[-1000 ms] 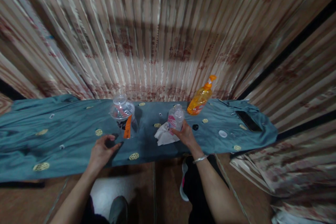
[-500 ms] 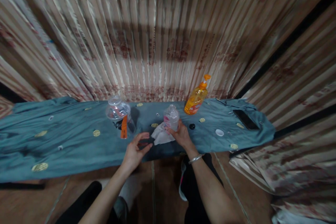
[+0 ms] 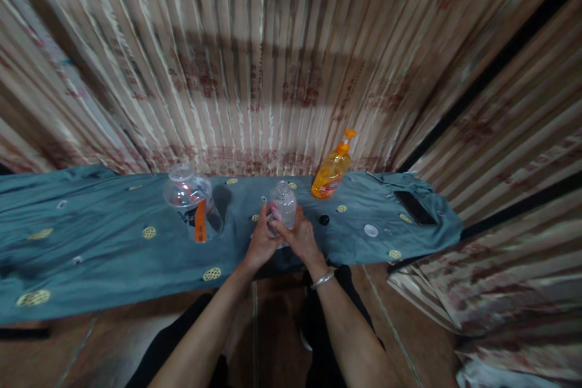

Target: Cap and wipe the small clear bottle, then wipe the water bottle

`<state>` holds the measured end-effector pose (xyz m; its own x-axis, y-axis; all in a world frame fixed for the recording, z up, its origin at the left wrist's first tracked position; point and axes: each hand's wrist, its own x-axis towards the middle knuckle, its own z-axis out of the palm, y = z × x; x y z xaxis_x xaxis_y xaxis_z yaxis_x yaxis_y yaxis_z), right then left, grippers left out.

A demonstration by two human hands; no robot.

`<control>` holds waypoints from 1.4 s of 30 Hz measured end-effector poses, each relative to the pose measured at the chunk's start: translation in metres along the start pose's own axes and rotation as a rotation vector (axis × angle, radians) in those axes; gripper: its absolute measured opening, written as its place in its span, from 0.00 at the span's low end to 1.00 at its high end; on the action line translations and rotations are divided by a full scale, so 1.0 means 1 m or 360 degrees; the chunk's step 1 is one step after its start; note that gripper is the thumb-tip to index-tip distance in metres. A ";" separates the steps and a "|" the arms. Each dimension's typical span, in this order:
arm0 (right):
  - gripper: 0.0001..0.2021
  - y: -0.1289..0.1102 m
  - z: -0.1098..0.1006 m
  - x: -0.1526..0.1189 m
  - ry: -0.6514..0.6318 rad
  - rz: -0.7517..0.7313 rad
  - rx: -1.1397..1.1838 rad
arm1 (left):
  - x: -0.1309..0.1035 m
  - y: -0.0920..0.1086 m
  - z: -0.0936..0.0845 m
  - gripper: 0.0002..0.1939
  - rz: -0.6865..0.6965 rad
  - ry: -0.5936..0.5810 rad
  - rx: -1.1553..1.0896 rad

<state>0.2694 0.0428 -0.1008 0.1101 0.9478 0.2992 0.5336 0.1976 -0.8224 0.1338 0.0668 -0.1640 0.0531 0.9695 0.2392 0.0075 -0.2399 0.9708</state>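
Observation:
A small clear plastic bottle (image 3: 284,203) with pinkish marks and an uncapped neck stands upright between my hands, over the cloth-covered table. My left hand (image 3: 264,241) wraps round its left side. From the right, my right hand (image 3: 301,237), with a silver bangle at the wrist, grips it too, the thumb across the front. The white tissue is mostly hidden under the hands and bottle. Left of them stands a larger clear plastic jar (image 3: 182,194) with an orange label. An orange pump bottle (image 3: 333,170) of yellow-orange liquid is behind, to the right.
Right of my hands, a black cap (image 3: 324,219) and a white round lid (image 3: 371,230) lie on the teal patterned cloth (image 3: 113,254). A dark phone (image 3: 414,207) rests near the right end. A striped curtain (image 3: 236,60) hangs right behind the table.
My left hand has moved right and closed on the small bottle, which my right hand was holding alone. The tissue that lay spread beside it is now largely covered. The view has shifted slightly.

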 end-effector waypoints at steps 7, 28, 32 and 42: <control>0.34 0.004 -0.009 -0.003 -0.0122 0.0028 0.0161 | 0.010 0.002 0.017 0.51 -0.0162 0.0056 -0.0125; 0.25 0.047 -0.005 0.009 -0.0233 0.0188 -0.0854 | 0.009 0.050 -0.035 0.38 -0.0307 0.0203 -0.0106; 0.18 0.043 0.004 0.006 -0.0399 0.0141 -0.0865 | 0.003 0.051 -0.045 0.37 -0.0332 0.0203 -0.0104; 0.11 0.045 -0.001 0.019 -0.0071 0.0076 -0.0283 | -0.004 0.050 -0.044 0.37 -0.0394 0.0076 -0.0115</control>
<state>0.2964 0.0689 -0.1314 0.1036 0.9661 0.2366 0.6689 0.1084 -0.7354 0.0899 0.0531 -0.1157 0.0111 0.9999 -0.0067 -0.0569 0.0073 0.9984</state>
